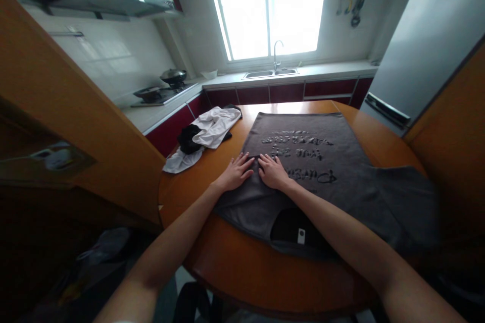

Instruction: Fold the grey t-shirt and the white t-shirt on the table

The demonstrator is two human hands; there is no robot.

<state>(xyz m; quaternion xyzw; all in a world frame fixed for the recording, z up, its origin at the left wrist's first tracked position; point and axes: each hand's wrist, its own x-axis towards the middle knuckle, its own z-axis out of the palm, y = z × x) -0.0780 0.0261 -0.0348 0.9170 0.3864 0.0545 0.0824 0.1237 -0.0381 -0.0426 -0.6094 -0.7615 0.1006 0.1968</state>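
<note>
A dark grey T-shirt [352, 202] lies spread on the wooden table, its neckline and white label [301, 236] towards me. Raised dark lettering [303, 154] on its front appears upside down from here. One sleeve [405, 192] stretches out to the right; the left sleeve's outline is partly covered by my hands. My left hand [238, 171] rests flat on the shirt's left edge, fingers spread. Close beside it, my right hand [272, 170] lies palm down on the cloth near the lettering, its fingers extended. Neither hand grips anything.
White and black clothes [212, 128] lie heaped at the table's far left. The round table's rim [242, 292] curves in front of me. A fridge [424, 50] stands to the right, with a counter and sink [271, 73] behind and a stove with pans [166, 92] back left.
</note>
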